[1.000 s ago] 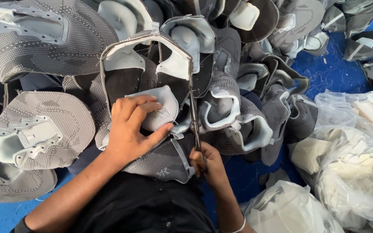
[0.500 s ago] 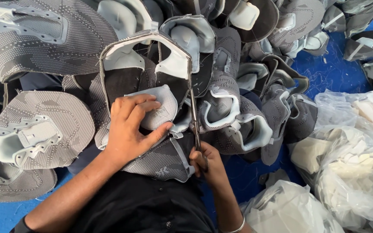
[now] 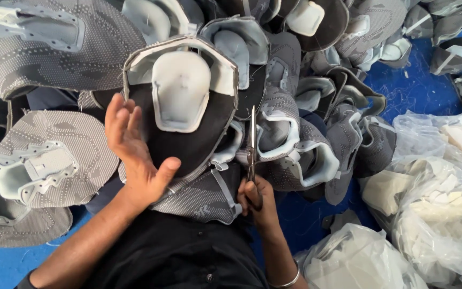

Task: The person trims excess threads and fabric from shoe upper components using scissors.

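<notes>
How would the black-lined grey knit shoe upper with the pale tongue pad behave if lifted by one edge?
The grey knit shoe upper would probably flop: it drapes over the pile. Likely light, being thin fabric. It looks textured, so unlikely to slip from the left hand.

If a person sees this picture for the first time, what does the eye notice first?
First, the heap of grey knitted shoe uppers across the top and left. At the centre lies one upper turned inside out, the open left hand at its edge; the right hand holds scissors pointing up. Clear plastic bags lie at right.
</notes>
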